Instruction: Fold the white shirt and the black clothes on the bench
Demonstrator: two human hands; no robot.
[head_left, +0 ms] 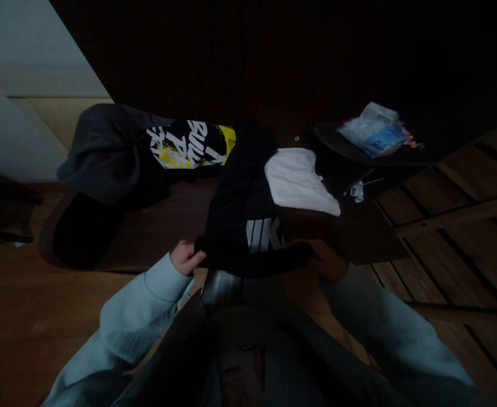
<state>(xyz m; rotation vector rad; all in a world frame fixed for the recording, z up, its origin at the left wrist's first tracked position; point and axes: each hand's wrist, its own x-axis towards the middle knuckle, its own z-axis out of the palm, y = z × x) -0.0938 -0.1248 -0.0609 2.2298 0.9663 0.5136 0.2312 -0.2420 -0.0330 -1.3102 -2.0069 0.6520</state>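
Observation:
A dark garment with large pale lettering stretches away from me over a dark wooden bench. My left hand is closed on its near left edge, the thumb lying across the cloth. At the near right edge my right hand, dim in shadow, grips the same garment. Its near edge hangs between both hands, above my lap. Just beyond on the right lies a folded white garment, partly against the dark cloth. What kind of garment I hold cannot be made out.
On the bench at left lie a grey bundled cloth and a black garment with yellow and white print. A blue-white plastic packet sits on a small rounded shelf at right. Slatted wood stands further right.

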